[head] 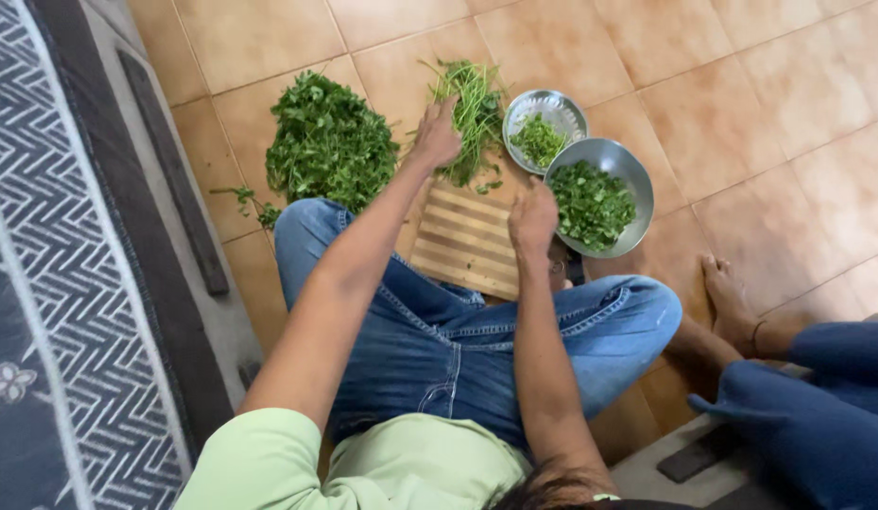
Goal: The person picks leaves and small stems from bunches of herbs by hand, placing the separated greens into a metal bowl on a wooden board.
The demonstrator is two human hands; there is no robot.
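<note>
1. Tiled floor; wooden cutting board between knees.
2. Left hand pressed onto bunch of stems at board's far edge.
3. Right hand curled shut over board; contents not discernible.
4. Stems light, limp, easily scattered; best gripped mid-bundle.
5. Chopped greens in larger bowl.

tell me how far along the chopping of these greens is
Done: chopped greens fill the larger steel bowl, with a little in the smaller bowl. In hand: the left hand rests on a bundle of stems at the wooden cutting board, the right hand above the board. Left: a big pile of uncut leaves on the floor.
</note>
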